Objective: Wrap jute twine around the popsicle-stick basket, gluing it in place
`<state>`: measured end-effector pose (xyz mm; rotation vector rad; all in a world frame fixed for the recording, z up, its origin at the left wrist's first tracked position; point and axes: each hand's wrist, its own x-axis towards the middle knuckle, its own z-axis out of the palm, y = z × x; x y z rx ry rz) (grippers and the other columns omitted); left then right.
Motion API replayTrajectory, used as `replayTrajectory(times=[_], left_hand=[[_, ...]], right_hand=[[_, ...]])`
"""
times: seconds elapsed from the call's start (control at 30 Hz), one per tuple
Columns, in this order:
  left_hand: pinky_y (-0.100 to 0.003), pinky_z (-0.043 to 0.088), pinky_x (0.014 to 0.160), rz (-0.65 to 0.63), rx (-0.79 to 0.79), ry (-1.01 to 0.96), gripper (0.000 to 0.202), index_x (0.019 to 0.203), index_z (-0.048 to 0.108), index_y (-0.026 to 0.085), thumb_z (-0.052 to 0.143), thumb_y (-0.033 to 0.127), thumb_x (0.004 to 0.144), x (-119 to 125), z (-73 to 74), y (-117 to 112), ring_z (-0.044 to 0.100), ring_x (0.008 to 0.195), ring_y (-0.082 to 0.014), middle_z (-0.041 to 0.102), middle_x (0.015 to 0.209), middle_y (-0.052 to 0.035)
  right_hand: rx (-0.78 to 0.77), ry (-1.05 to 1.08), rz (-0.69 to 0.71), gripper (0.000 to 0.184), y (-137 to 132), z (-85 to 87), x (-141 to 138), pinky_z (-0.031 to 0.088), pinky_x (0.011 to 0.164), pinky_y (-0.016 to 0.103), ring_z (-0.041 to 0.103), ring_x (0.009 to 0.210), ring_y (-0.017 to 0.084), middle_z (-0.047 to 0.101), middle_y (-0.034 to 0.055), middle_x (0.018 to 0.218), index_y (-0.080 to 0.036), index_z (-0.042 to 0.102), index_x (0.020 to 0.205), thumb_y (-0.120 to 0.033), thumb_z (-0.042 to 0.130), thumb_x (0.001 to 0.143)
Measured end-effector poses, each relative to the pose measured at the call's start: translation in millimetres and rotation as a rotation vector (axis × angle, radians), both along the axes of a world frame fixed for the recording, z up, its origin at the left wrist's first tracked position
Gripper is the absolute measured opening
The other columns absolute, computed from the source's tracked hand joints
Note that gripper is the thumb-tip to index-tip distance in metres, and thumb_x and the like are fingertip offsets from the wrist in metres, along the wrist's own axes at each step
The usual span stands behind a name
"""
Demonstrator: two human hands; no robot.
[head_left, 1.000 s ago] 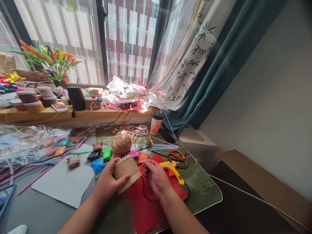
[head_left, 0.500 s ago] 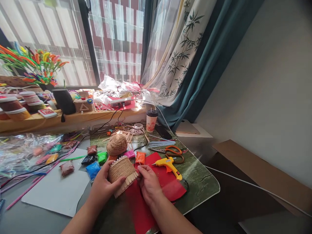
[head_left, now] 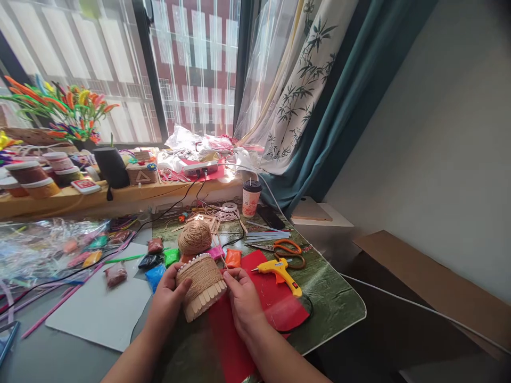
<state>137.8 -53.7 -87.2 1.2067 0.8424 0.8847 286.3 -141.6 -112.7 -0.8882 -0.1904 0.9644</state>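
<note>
My left hand [head_left: 166, 300] grips a small craft-stick holder [head_left: 203, 277] from its left side, the thumb on its face. Brown twine wraps the holder's middle; white beads line its upper edge, and bare stick ends show along the bottom. At the holder's right edge, my right hand [head_left: 244, 300] is closed in a pinch on a strand of twine [head_left: 225, 263]. The strand runs up toward a ball of twine [head_left: 195, 237] just behind. Under both hands lies red sheet material [head_left: 223, 340]. My right fingertips partly hide the holder's edge.
A yellow glue gun [head_left: 279, 271] lies to the right on the red sheet, with orange-handled scissors [head_left: 288, 249] behind it. Glue sticks [head_left: 267, 235] and a paper cup [head_left: 251, 199] stand farther back. Colored clay packets [head_left: 155, 276] and white board [head_left: 98, 314] lie left.
My left thumb has lifted from the stick ends and shifted left and up. The holder has turned slightly, showing more of its bottom ends. My right hand stays pinched at its right edge.
</note>
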Motion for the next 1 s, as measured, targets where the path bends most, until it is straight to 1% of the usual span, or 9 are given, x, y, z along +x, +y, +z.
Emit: replayTrajectory(times=[0.1,0.23,0.37,0.47,0.6,0.73,0.8,0.87,1.0], left_hand=[[-0.029,0.056,0.069,0.121,-0.003,-0.025,0.051,0.099,0.061,0.024,0.087,0.053,0.066,-1.1,1.6,-3.5,0.07,0.081,-0.0241,0.074,0.089,0.0008],[-0.026,0.055,0.067,0.218,0.038,-0.083,0.048,0.095,0.063,0.023,0.086,0.055,0.067,-4.1,3.0,-6.6,0.065,0.077,-0.0199,0.071,0.084,0.0026],[-0.025,0.055,0.074,0.193,0.101,-0.106,0.043,0.096,0.068,0.023,0.085,0.053,0.071,-4.2,-1.4,-5.5,0.066,0.085,-0.0207,0.073,0.091,0.0015],[-0.027,0.055,0.081,0.09,0.135,-0.08,0.041,0.1,0.071,0.023,0.084,0.052,0.073,-3.3,-5.5,-1.6,0.067,0.094,-0.0239,0.075,0.1,-0.0008],[-0.031,0.055,0.086,-0.006,0.163,-0.042,0.038,0.104,0.071,0.022,0.082,0.044,0.076,-4.3,-8.4,5.7,0.068,0.1,-0.0272,0.076,0.103,-0.0036],[-0.036,0.049,0.102,-0.062,0.209,0.004,0.045,0.118,0.069,0.022,0.081,0.04,0.078,-3.5,-6.3,6.4,0.062,0.123,-0.0321,0.073,0.126,-0.0083],[-0.039,0.051,0.1,-0.118,0.171,0.035,0.048,0.121,0.068,0.021,0.079,0.043,0.08,-1.2,-2.8,4.1,0.064,0.122,-0.0341,0.074,0.127,-0.0107],[-0.04,0.055,0.093,-0.171,0.108,0.071,0.049,0.12,0.068,0.019,0.078,0.047,0.08,1.2,1.5,2.7,0.069,0.113,-0.035,0.077,0.118,-0.0119],[-0.035,0.056,0.078,-0.196,0.043,0.137,0.047,0.107,0.074,0.016,0.08,0.052,0.077,2.6,8.3,6.2,0.073,0.095,-0.0331,0.081,0.101,-0.0108]], right_hand=[[0.03,0.141,0.066,0.038,-4.0,16.3,-8.6,0.049,0.08,0.031,0.065,0.083,0.018,0.074,-0.0004,0.09,-0.022,0.061,0.077,-0.038,0.091,0.06],[0.019,0.321,0.197,0.041,-7.5,33.3,-17.7,0.052,0.071,0.036,0.068,0.078,0.022,0.075,0.0011,0.087,-0.026,0.055,0.085,-0.036,0.088,0.064],[0.089,0.272,0.126,0.039,-4.9,37.2,-15.6,0.053,0.072,0.034,0.069,0.084,0.022,0.075,0.0017,0.091,-0.026,0.056,0.087,-0.035,0.087,0.067],[0.113,0.141,0.058,0.034,-2.1,38.4,-5.9,0.053,0.079,0.034,0.069,0.091,0.021,0.075,0.0021,0.098,-0.025,0.06,0.085,-0.038,0.086,0.069],[0.152,-0.107,0.061,0.026,0.2,41.1,9.2,0.05,0.096,0.038,0.067,0.108,0.024,0.074,0.0031,0.115,-0.025,0.063,0.083,-0.038,0.084,0.074],[0.112,-0.404,0.079,0.02,-0.2,40.3,14.3,0.044,0.105,0.044,0.059,0.124,0.029,0.068,0.0059,0.13,-0.024,0.066,0.081,-0.037,0.08,0.078],[0.077,-0.556,0.08,0.017,-2.4,39.9,12.7,0.041,0.108,0.046,0.056,0.129,0.03,0.067,0.0077,0.131,-0.024,0.067,0.081,-0.037,0.077,0.081],[0.053,-0.681,0.085,0.013,-5.6,40.9,10.0,0.038,0.11,0.047,0.056,0.129,0.03,0.067,0.0085,0.129,-0.024,0.067,0.082,-0.035,0.074,0.084],[0.02,-0.829,0.13,0.007,-11.2,45.1,5.2,0.04,0.109,0.045,0.059,0.123,0.028,0.067,0.0087,0.124,-0.024,0.069,0.081,-0.03,0.072,0.084]])
